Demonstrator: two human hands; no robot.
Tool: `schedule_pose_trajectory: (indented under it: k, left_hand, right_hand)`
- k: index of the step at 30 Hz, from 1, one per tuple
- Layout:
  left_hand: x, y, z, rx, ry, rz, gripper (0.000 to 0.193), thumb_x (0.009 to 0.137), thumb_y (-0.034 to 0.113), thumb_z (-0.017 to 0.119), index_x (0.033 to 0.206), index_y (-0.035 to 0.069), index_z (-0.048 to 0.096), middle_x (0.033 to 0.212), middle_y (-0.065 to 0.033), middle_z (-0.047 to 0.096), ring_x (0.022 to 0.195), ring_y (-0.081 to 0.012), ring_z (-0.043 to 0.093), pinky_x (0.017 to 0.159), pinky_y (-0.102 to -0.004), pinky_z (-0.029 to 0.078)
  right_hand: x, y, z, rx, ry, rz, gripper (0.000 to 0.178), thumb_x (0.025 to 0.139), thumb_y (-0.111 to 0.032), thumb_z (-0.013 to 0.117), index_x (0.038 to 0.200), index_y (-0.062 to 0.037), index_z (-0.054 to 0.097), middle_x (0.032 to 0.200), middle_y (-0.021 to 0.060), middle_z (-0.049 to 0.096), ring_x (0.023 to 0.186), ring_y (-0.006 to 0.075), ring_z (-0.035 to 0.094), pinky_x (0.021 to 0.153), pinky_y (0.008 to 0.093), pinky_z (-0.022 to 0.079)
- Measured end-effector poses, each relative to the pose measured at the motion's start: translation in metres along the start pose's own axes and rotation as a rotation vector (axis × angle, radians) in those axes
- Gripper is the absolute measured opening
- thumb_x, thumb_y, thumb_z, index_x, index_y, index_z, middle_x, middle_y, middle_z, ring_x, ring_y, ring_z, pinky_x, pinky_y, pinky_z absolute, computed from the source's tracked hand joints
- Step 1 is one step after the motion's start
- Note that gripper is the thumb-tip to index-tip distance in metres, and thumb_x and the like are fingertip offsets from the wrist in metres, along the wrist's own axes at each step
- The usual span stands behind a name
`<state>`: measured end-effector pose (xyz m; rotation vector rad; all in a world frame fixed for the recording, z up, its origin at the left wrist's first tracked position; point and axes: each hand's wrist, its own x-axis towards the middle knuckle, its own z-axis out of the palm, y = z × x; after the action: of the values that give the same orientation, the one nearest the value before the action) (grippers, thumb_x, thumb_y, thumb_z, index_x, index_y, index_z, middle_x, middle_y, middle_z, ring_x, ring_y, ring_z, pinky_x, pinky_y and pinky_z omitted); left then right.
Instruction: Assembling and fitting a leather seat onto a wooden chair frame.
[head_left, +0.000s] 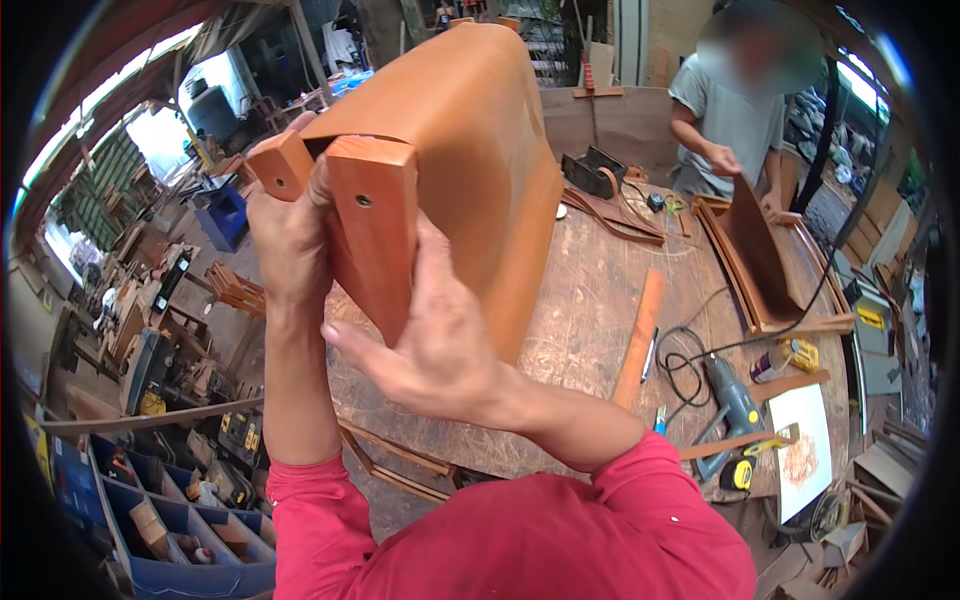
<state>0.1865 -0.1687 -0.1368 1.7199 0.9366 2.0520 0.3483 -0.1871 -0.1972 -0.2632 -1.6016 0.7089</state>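
Observation:
A large tan leather panel (490, 150) is wrapped over a wooden frame and stands up from the workbench. Two reddish-brown wooden bars end toward me, each with a round hole: a smaller wooden bar (281, 166) on the left and a wider wooden bar (372, 210) beside it. My left hand (290, 240) is closed around the bar ends, its fingers partly hidden between and behind them. Against the right side and lower part of the wider bar, my right hand (440, 345) grips with fingers up along the wood and thumb reaching left beneath.
On the workbench (570, 310) lie a leather strip (640, 335), a heat gun (735, 390) with its cord, a tape measure (738, 473) and white paper (800, 445). Across it, a co-worker (735, 120) holds brown leather at a wooden frame (735, 265). A blue divided bin (180, 520) stands lower left.

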Motion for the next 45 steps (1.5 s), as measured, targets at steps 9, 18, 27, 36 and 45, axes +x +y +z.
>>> schedule_pose_trajectory:
  k: [9, 18, 27, 36, 45]
  left_hand:
    - [0.02, -0.034, -0.108, -0.151, 0.117, -0.184, 0.042, 0.107, 0.028, 0.057, 0.135, -0.002, 0.054, 0.111, -0.011, 0.07, 0.092, -0.0205, 0.071, 0.078, -0.0329, 0.06]
    - [0.026, -0.051, -0.086, -0.018, 0.143, -0.135, 0.045, 0.106, 0.036, 0.055, 0.127, -0.003, 0.056, 0.102, -0.0142, 0.066, 0.083, -0.0234, 0.069, 0.073, -0.0392, 0.06]
    - [0.017, -0.022, -0.056, -0.1, 0.125, -0.047, 0.045, 0.097, 0.013, 0.07, 0.137, -0.002, 0.059, 0.095, -0.0013, 0.064, 0.062, -0.0047, 0.05, 0.054, -0.0197, 0.044]
    - [-0.021, -0.03, -0.085, -0.287, 0.248, -0.058, 0.05, 0.098, 0.018, 0.065, 0.142, -0.002, 0.051, 0.089, 0.0006, 0.053, 0.069, -0.0051, 0.048, 0.058, -0.0191, 0.044]
    - [-0.044, -0.123, -0.128, -0.465, 0.477, -0.336, 0.046, 0.1, 0.017, 0.06, 0.143, 0.004, 0.05, 0.078, 0.004, 0.045, 0.065, -0.0053, 0.045, 0.059, -0.0198, 0.043]
  right_hand:
    - [-0.017, 0.014, -0.042, 0.158, 0.125, 0.092, 0.024, 0.089, 0.001, 0.069, 0.109, 0.0045, 0.057, 0.097, 0.0201, 0.069, 0.085, 0.0262, 0.072, 0.076, 0.0358, 0.058]
    - [-0.012, 0.024, 0.036, -0.046, 0.202, 0.038, 0.034, 0.084, -0.011, 0.074, 0.107, 0.002, 0.053, 0.093, 0.0254, 0.062, 0.092, 0.0474, 0.062, 0.08, 0.0541, 0.048]
    - [-0.022, 0.011, 0.008, -0.002, 0.202, 0.181, 0.032, 0.087, -0.016, 0.079, 0.097, 0.0054, 0.058, 0.08, 0.024, 0.065, 0.073, 0.0368, 0.07, 0.063, 0.0436, 0.052]
    - [-0.087, 0.017, -0.031, 0.016, 0.21, 0.139, 0.03, 0.091, -0.019, 0.078, 0.106, 0.0033, 0.064, 0.089, 0.0177, 0.072, 0.078, 0.0246, 0.073, 0.068, 0.0379, 0.056]
    - [-0.118, 0.046, -0.054, 0.291, 0.174, 0.552, 0.029, 0.092, -0.001, 0.074, 0.119, 0.0033, 0.065, 0.115, 0.0136, 0.073, 0.108, 0.0209, 0.07, 0.095, 0.0335, 0.059]
